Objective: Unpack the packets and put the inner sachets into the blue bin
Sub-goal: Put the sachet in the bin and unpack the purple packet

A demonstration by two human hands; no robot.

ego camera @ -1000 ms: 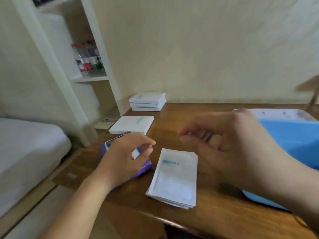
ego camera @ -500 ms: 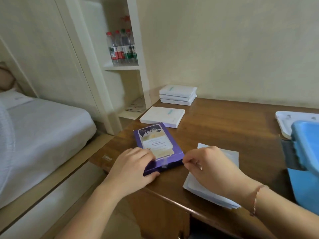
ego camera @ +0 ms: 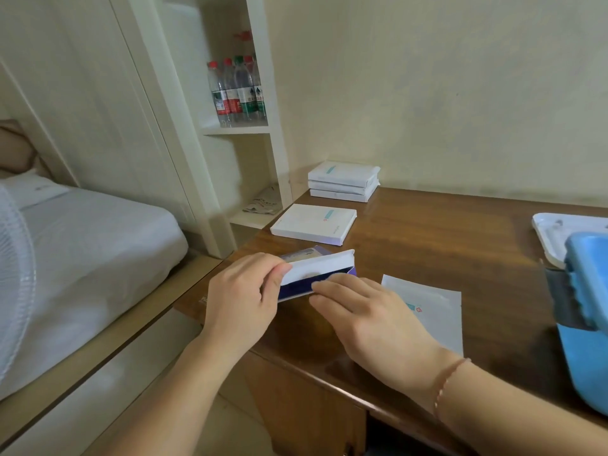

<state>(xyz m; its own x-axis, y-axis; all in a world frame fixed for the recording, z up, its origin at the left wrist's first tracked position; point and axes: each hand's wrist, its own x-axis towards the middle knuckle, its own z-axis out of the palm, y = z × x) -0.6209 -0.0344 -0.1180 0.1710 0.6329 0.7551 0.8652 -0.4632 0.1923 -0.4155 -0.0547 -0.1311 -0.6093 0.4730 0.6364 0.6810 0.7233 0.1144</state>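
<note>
A small room with pale walls holds a dark wooden desk [ego camera: 427, 245] set against the wall, with a bed [ego camera: 82, 251] to its left and a shelf of water bottles [ego camera: 237, 90] behind it. At the desk's near left corner the person works on a purple box [ego camera: 316, 274], whose white flap is lifted. The left hand [ego camera: 243, 291] pinches that flap at its left end, so its grip is closed on the box. The right hand [ego camera: 362, 311] lies with fairly straight fingers at the box's open mouth, pressing or reaching in; its grip is not curled round anything. Just beside the right hand lies a stack of white sachets [ego camera: 431, 311] on the desk, not yet in the blue bin [ego camera: 589, 311], which stands at the far right with a white tray [ego camera: 552, 232] behind it. 1 white box [ego camera: 314, 223] lies further back, and 3 more are stacked [ego camera: 343, 181] by the wall.

The likeliest trouble is the box's position: it sits close to the desk's edge, so a hard pull on the contents could drag it off toward the floor. Tugging the flap too sharply could tear it. The loose sachets also lie under the right forearm's path and could be swept askew or off the front edge when the arm swings toward the bin.
</note>
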